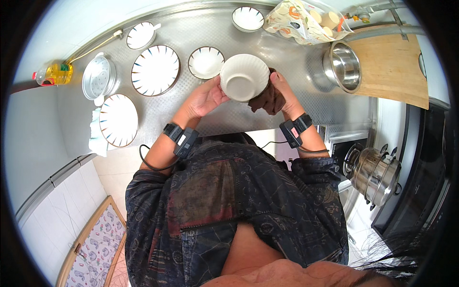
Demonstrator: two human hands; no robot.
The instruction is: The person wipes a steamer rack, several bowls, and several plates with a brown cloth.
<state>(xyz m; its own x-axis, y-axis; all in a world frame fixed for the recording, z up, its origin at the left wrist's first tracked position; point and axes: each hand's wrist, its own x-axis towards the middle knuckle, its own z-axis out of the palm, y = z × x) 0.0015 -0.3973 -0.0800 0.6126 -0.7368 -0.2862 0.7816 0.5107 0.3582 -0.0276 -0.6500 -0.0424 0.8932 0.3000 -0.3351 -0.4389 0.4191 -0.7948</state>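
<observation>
Between my two hands a white ribbed bowl is held up over the steel counter, its underside and foot ring facing me. My left hand grips its left rim with thumb and fingers. A dark brown cloth is bunched in my right hand, which presses it against the bowl's right side and hides part of the rim. Just beyond my left hand lies a small bowl with a dark rim. A large striped plate rests farther left.
Around the steel counter are another striped plate, a perforated steamer pan, a handled bowl, a striped bowl and an oil bottle. To the right are a steel basin, a wooden board and a steamer pot.
</observation>
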